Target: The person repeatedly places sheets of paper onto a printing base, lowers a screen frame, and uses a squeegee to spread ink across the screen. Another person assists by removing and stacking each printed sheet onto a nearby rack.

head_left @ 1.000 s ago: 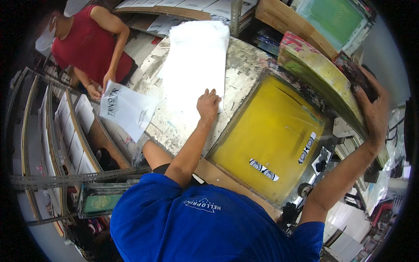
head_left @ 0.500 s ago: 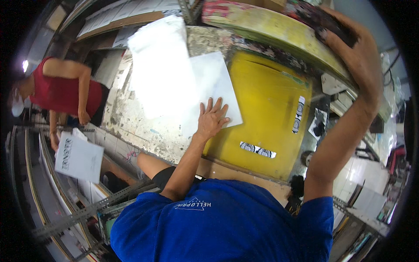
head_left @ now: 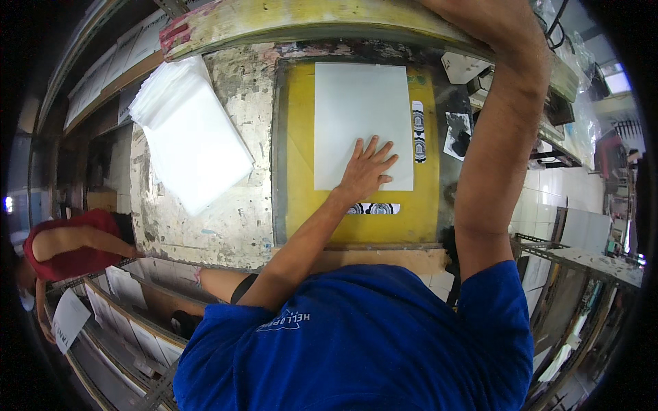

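My left hand [head_left: 369, 168] lies with fingers spread on a white sheet [head_left: 360, 103], pressing near its lower right part. The sheet sits squarely on a yellow panel [head_left: 300, 151] set on the worktable. Close along its right edge is a black-and-white patterned strip [head_left: 419, 137]; a second patterned strip [head_left: 384, 209] lies just below its lower edge, partly behind my wrist. My right arm reaches up to a long, paint-stained wooden beam [head_left: 295, 24]. My right hand [head_left: 490, 17] is cut off by the top edge, its fingers out of sight.
A fanned stack of white sheets [head_left: 199, 147] lies on the stained worktable [head_left: 250, 219] at left. Another person in a red top [head_left: 82, 240] bends over racks [head_left: 130, 322] at far left, holding a printed sheet [head_left: 70, 320]. An ink-smeared paper [head_left: 457, 135] lies right of the panel.
My left hand has moved right with the white sheet, away from the stack, and the sheet now lies straight on the yellow panel. The person in red has bent lower. The view has shifted.
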A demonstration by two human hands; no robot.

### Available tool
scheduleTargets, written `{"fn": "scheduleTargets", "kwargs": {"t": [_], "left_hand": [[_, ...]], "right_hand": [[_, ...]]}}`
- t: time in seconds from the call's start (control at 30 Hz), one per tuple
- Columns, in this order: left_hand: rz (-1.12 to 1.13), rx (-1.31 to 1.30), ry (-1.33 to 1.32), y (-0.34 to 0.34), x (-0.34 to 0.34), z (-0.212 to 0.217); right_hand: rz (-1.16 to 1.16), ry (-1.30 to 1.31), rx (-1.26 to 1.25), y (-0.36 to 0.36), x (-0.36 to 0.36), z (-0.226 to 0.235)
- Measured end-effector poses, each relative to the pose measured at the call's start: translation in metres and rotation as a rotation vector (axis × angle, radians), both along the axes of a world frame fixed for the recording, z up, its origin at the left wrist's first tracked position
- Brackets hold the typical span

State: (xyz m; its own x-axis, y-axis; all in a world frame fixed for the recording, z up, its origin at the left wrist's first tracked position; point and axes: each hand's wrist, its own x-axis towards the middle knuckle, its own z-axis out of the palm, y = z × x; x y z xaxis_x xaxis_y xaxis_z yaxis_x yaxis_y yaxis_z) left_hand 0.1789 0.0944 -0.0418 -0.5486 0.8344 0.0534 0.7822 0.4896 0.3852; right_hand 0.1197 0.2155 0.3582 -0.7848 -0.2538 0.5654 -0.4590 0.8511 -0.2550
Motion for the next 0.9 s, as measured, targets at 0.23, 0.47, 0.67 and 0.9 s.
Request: {"fn": "scheduleTargets", "kwargs": {"t": [0.23,0.47,0.67,0.9], "left_hand": [[-0.034,0.040,-0.021,-0.006,0.024,0.005],[-0.048,0.054,0.002,-0.014,0.038,0.000],[0.068,0.146,0.082,-0.028,0.029,0.025],[0.551,1.223,-0.320,-0.103,0.013,0.106]], "right_hand": [[-0.080,-0.127,-0.010,0.003,-0.007,0.002],[0.001,-0.036,0.065,-0.008,0.016,0.002],[-0.041,-0.041,-0.008,-0.005,0.015,-0.014],[-0.137,-0.065,0.069,0.007,0.050,-0.064]]}}
